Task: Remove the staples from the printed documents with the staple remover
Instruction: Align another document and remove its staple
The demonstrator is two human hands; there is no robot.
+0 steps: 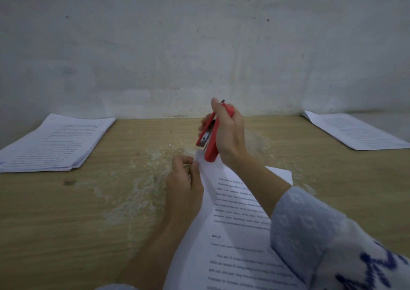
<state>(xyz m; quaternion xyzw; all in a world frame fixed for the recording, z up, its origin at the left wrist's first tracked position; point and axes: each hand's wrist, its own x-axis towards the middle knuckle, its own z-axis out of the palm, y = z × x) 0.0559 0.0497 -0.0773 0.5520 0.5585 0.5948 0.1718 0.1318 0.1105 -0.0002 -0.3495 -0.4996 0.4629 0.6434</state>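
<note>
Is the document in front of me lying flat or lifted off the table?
Lifted at its top corner: the left hand pinches the document there, raising it toward the red staple remover held by the right hand.

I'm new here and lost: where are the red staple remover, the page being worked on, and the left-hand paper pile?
red staple remover (210, 150): head view, lower red body.
page (235, 218): head view, printed middle.
paper pile (57, 143): head view, top sheet.
</note>
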